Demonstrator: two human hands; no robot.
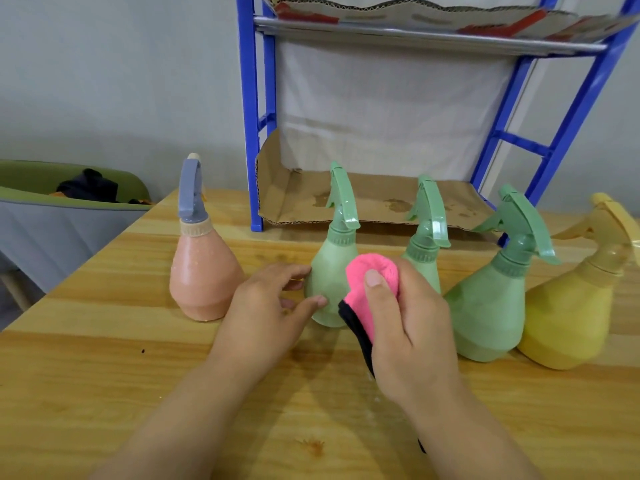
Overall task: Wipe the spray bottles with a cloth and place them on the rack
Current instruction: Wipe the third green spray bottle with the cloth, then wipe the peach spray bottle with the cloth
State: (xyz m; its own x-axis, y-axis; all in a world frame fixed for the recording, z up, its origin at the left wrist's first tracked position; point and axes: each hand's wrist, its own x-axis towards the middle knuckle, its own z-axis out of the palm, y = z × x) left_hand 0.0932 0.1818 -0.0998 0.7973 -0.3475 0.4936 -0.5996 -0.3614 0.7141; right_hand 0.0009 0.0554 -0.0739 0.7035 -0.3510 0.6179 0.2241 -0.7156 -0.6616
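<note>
- Head view: five spray bottles stand upright in a rough row on a wooden table (104, 375), all of them in front of the blue rack (250, 133) and none on it.
- At the left of the row is a peach bottle (204, 278) with a grey-blue trigger and droplets on its body.
- Next comes the nearest green bottle (329, 268), then a second green bottle (427, 233) partly hidden behind the right hand, a third green bottle (488, 306), and a yellow bottle (568, 317) at the far right.
- The left hand (266, 310) is relaxed and loosely spread. Its thumb tip and a fingertip touch the lower left side of the nearest green bottle, and it does not wrap round the bottle.
- The right hand (412, 327) is clenched on a pink cloth (363, 299) with a black edge, the thumb pressing on top of it.
- The bunched cloth lies against the right side of the nearest green bottle, with its black edge hanging toward the table.
- The rack stands at the back of the table. A stained cardboard sheet (363, 199) lines its lower shelf, and more cardboard lies on the shelf above.
- A green-rimmed grey seat or bin (69, 220), which of the two I cannot tell, sits beyond the table's left edge with dark fabric in it.
</note>
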